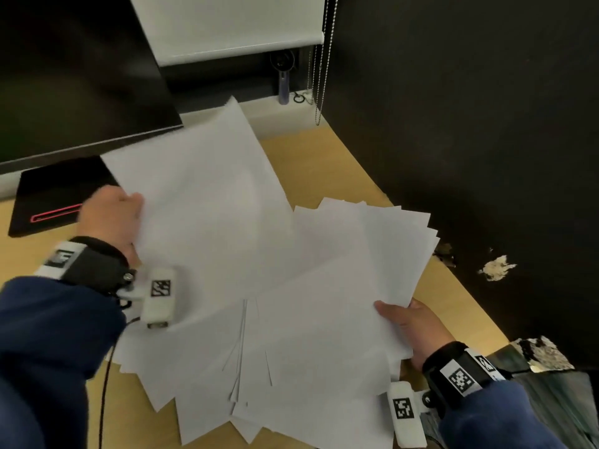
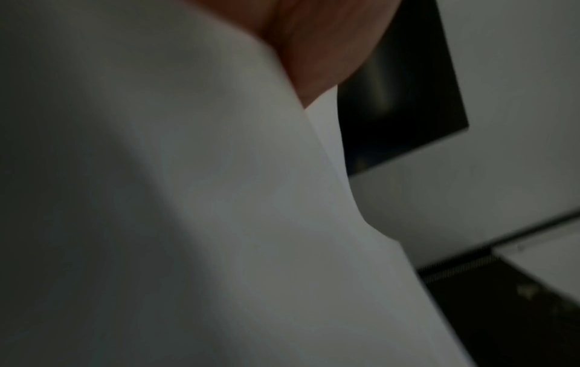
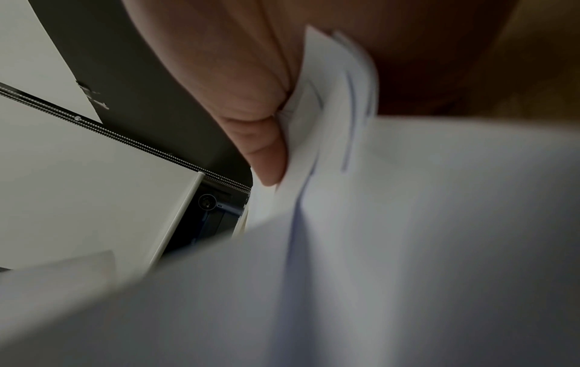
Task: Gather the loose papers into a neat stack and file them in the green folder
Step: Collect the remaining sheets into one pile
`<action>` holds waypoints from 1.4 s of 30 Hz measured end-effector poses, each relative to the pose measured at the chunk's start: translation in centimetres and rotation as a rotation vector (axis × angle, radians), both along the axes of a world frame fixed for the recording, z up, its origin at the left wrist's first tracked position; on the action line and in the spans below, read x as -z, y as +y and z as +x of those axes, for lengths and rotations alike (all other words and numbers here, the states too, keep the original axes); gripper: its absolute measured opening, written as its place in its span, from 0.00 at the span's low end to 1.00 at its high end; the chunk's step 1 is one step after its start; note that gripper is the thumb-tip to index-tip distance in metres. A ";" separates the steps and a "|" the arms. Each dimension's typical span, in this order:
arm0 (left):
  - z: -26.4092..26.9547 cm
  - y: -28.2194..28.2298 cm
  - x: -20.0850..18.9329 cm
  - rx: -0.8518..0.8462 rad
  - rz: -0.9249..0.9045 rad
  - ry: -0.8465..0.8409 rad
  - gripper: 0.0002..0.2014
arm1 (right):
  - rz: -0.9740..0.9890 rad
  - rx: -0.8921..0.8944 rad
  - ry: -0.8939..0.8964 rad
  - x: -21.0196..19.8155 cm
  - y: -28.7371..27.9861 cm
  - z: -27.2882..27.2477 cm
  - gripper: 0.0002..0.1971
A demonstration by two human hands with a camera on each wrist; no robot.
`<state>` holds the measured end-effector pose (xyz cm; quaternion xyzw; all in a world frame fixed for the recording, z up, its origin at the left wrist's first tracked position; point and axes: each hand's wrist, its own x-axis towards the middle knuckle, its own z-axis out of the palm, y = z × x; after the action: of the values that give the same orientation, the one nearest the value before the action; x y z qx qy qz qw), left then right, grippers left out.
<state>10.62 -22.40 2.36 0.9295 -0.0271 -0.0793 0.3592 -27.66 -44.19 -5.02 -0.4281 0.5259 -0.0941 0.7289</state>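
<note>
Both hands (image 1: 108, 215) (image 1: 411, 328) gripping fanned papers (image 1: 259, 270)

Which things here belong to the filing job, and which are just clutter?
Job:
papers, fanned loosely over the desk
left hand, gripping a sheet
right hand, gripping several sheets
Green folder: not visible.

Lying about:
monitor
black box
blind cord
</note>
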 end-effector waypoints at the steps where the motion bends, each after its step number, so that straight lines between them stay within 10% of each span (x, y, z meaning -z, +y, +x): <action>1: -3.4 -0.9 0.1 0.086 0.024 -0.010 0.15 | 0.005 -0.002 0.000 -0.1 0.0 0.0 0.13; 6: -8.1 -4.1 5.7 0.349 0.215 0.088 0.11 | -0.001 0.009 -0.008 -0.3 0.4 0.1 0.35; 10: -12.6 -6.2 6.2 0.485 0.216 0.118 0.16 | 0.031 0.031 -0.050 -1.1 0.8 0.3 0.18; 20: -16.8 -6.2 4.0 0.766 0.024 0.258 0.30 | 0.006 -0.072 0.019 -0.3 2.0 0.0 0.23; 30: -1.1 1.8 3.8 0.484 0.839 0.161 0.42 | -0.073 0.139 0.095 0.1 -0.9 -6.7 0.18; 42: 0.5 2.4 3.4 0.394 0.649 0.172 0.27 | -0.045 0.189 0.106 0.2 -1.4 -7.5 0.17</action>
<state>11.15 -19.97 -1.00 0.9617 -0.1483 -0.2290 0.0251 -35.14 -45.55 -5.26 -0.3972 0.5994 -0.1512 0.6783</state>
